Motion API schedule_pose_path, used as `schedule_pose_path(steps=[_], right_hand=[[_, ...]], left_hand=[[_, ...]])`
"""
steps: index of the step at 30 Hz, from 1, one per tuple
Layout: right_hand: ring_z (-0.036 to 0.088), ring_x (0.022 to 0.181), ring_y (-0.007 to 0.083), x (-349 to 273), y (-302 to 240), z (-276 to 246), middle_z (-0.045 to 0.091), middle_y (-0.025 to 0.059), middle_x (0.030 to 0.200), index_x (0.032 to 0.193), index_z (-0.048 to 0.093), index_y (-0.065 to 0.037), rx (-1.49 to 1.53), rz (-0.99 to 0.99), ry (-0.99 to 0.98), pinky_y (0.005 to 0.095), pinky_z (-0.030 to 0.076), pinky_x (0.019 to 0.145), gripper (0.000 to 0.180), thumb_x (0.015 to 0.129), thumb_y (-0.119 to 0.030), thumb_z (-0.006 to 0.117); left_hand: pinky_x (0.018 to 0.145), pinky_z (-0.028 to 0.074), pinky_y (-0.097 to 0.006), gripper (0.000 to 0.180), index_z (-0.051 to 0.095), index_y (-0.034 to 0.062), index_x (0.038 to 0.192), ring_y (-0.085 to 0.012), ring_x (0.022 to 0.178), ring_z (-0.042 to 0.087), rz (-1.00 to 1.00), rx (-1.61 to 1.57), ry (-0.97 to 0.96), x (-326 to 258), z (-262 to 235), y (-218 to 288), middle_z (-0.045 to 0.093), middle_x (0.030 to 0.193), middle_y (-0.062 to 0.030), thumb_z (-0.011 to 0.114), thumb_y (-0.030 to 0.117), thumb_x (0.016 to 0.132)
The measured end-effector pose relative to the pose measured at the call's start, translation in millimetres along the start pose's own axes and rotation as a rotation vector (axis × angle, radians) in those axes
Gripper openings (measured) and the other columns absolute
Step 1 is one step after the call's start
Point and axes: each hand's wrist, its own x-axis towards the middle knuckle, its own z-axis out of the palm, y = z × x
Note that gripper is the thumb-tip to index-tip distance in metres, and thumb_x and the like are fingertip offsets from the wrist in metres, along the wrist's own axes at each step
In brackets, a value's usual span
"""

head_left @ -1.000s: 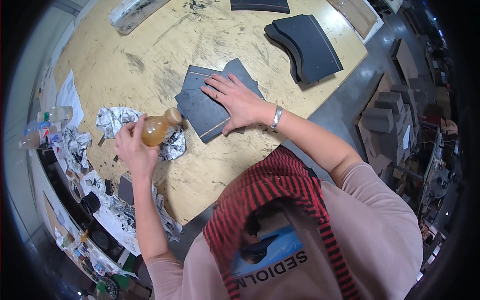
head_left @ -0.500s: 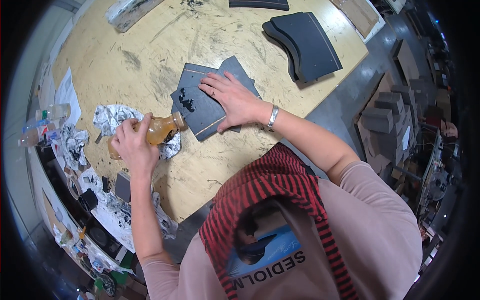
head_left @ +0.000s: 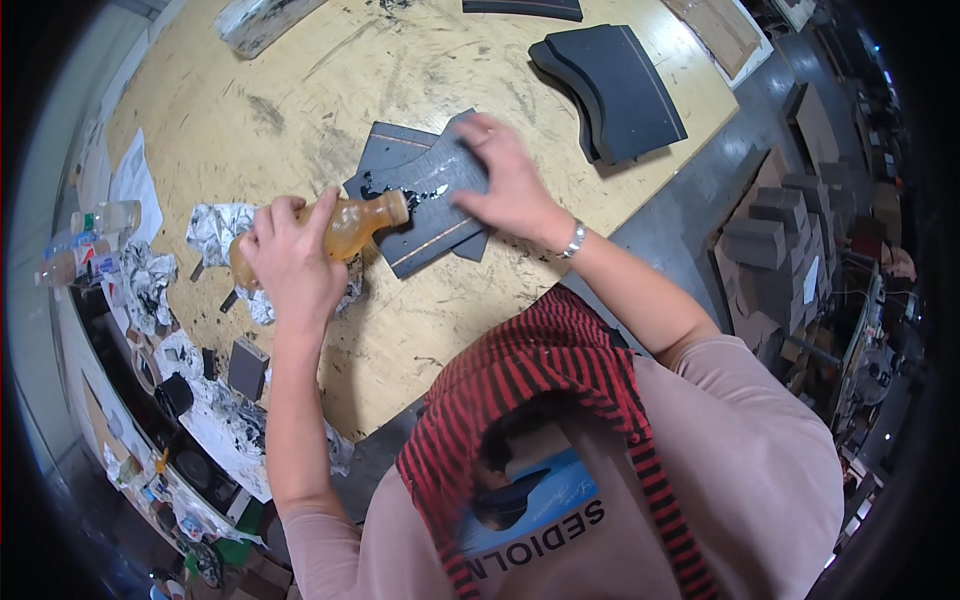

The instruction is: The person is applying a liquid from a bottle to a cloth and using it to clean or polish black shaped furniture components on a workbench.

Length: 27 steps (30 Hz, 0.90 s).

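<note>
My left hand (head_left: 297, 255) is wrapped round a plastic bottle (head_left: 357, 222) of amber liquid. The bottle lies tilted almost level, its neck over a small pile of dark grey flat pieces (head_left: 418, 240). Shiny black wet spots (head_left: 374, 188) and a wet streak lie on the top piece, partly hidden by the neck. At the pile's right edge is my right hand (head_left: 510, 185), its fingers apart and blurred by motion. Whether it touches the top piece I cannot tell. A silvery bracelet (head_left: 574, 239) is on that wrist.
On the scuffed wooden table (head_left: 290, 110), a stack of curved dark pieces (head_left: 625, 90) stands at the far right. Crumpled foil (head_left: 215, 235) lies left of the bottle. More bottles (head_left: 105, 218) stand at the left edge. Grey blocks (head_left: 755, 240) sit beyond the table's right side.
My left hand has carried the bottle rightward, so its neck now reaches over the pile. My right hand has shifted right, off the middle of the top piece. A wet streak now shows there.
</note>
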Motion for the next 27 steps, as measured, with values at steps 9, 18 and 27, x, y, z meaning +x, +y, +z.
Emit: schedule_pose_path(steps=[9,18,27], right_hand=[[0.056,0.073,0.0172,-28.6,29.6,-5.6,0.054,0.0086,0.086,0.107,0.056,0.001,0.261,0.543,0.177,0.0293,0.049,0.068,0.045,0.068,-0.004,0.076],[0.051,0.065,0.0126,-28.8,38.4,4.3,0.052,0.0042,0.074,0.098,0.058,0.001,0.373,0.558,0.159,0.0267,0.046,0.062,0.036,0.068,-0.005,0.077],[0.045,0.066,0.0064,-30.6,39.7,-0.6,0.047,0.0000,0.079,0.097,0.056,0.001,0.522,0.537,0.189,0.0213,0.041,0.059,0.032,0.069,0.004,0.072]], left_hand=[[0.079,0.036,-0.040,0.061,0.068,0.0218,0.114,-0.0267,0.098,0.052,0.040,0.020,0.000,37.6,21.3,30.8,0.057,0.100,-0.0084,0.060,-0.003,0.059],[0.078,0.034,-0.040,0.060,0.069,0.0213,0.114,-0.0262,0.097,0.051,-0.013,0.045,-0.033,22.2,13.9,18.9,0.056,0.098,-0.0070,0.061,-0.002,0.059],[0.091,0.047,-0.040,0.078,0.058,0.0131,0.127,-0.0291,0.104,0.059,-0.478,-0.202,0.073,-25.4,-10.3,-96.5,0.060,0.108,-0.0092,0.079,0.000,0.052]])
